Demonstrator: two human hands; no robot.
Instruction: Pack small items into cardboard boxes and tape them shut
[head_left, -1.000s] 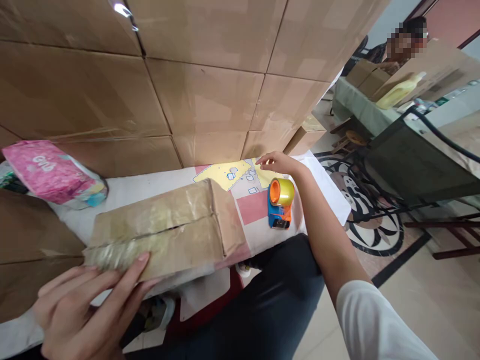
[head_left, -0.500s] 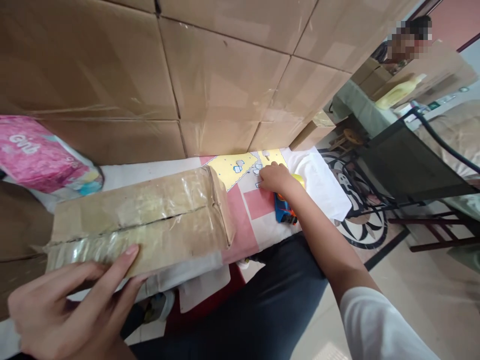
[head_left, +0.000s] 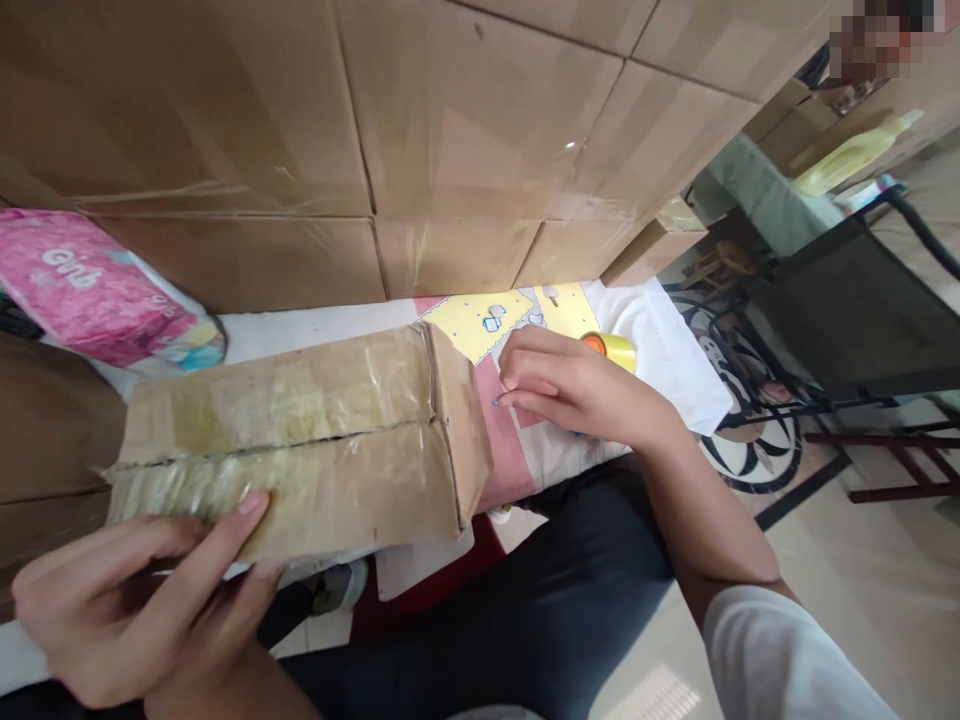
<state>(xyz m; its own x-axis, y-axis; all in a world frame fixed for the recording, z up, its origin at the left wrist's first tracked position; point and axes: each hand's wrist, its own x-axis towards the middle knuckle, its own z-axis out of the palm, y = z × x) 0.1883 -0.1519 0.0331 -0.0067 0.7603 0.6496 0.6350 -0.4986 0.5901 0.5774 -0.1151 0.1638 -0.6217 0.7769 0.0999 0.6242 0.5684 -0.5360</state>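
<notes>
At the box's seven o'clock, the left hand (head_left: 150, 600) rests fingertips on the top; whether its thumb grips below I cannot tell. Well apart, at the box's three o'clock, the right hand (head_left: 562, 385) hangs with fingers curled; I cannot tell if it holds anything. The box (head_left: 375, 450) lies on the desk (head_left: 300, 328), close to the near edge, a dark gap along its seam (head_left: 322, 438) and wrinkled tape (head_left: 169, 490) across it. Just beside the right wrist is a tape roll (head_left: 619, 352), partly hidden.

Farther out, a pink pack (head_left: 90, 290) sits at ten o'clock, a stack (head_left: 247, 150) at twelve.

Hard pressure on the near edge could tip the box off; a swing of the right wrist could knock the roll; creased tape, sticking poorly, might let the seam open.
</notes>
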